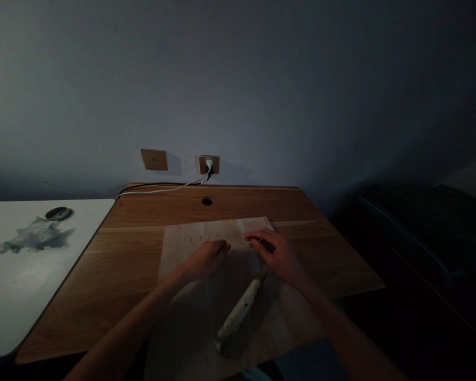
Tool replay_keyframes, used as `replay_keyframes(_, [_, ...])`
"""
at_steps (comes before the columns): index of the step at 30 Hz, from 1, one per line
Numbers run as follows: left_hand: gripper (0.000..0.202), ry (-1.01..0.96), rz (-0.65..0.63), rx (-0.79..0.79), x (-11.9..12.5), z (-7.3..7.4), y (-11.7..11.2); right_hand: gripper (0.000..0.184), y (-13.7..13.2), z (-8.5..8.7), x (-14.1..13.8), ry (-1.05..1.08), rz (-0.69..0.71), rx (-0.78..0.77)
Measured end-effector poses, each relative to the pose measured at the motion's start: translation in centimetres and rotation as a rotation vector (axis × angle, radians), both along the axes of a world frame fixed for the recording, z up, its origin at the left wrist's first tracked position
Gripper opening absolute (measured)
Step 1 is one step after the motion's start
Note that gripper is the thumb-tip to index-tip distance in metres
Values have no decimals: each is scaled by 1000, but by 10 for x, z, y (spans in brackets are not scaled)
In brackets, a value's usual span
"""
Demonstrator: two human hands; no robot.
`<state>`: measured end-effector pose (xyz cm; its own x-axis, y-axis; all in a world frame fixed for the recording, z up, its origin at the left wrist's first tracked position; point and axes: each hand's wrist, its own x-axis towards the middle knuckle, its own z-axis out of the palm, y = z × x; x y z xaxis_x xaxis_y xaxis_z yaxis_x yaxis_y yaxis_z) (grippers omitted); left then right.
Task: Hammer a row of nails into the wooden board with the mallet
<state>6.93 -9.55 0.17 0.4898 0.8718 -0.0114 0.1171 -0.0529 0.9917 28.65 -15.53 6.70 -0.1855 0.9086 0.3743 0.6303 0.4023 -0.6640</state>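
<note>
A pale wooden board (198, 296) lies on the brown desk, with a row of small dark dots (217, 236) along its far part. My left hand (208, 257) rests over the board just below those dots, its fingers curled and closed. Whatever it may hold is hidden. My right hand (275, 254) is at the right end of the row, thumb and forefinger pinched together; anything between them is too small to name. Below it, slanting across the board, lies a tool with a thick, pale, speckled handle (238, 315); its far end passes under my right hand.
The brown desk (115, 264) meets the wall, where a socket (214, 164) holds a plug with white and black cables. At left a white table (27, 296) carries a crumpled, pale plastic bag (39, 233) and a round dark object (58, 213).
</note>
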Motion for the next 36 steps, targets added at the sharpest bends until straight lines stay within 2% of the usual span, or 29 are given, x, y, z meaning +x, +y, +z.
replay_keyframes(4, [18,57,3,253,19,-7,-9,21,-34,-18,36,26,-128,-45])
replay_keyframes(7, [13,291,-96,487,24,-8,-10,22,-56,-27,51,15,-194,-37])
replay_keyframes(11, [20,568,-228,720,16,0,-18,24,-76,-36,62,-48,-267,20])
replay_keyframes(15, [33,562,-289,769,-5,8,-36,32,-91,-57,74,-195,-362,98])
replay_keyframes(18, [45,512,-234,739,-26,9,-56,42,-101,-78,84,-306,-416,77])
replay_keyframes(21, [39,531,-155,796,-51,6,-83,51,-105,-92,92,-342,-462,32])
replay_keyframes(23, [36,577,-103,871,-73,2,-103,52,-105,-95,94,-337,-480,14])
replay_keyframes(28, [39,773,133,966,-137,-19,-145,50,-99,-87,85,-332,-511,-23])
replay_keyframes(31, [45,813,270,935,-166,-28,-151,48,-95,-84,76,-305,-500,-56])
replay_keyframes(36, [46,802,345,732,-194,-34,-144,43,-85,-80,42,-277,-393,-76])
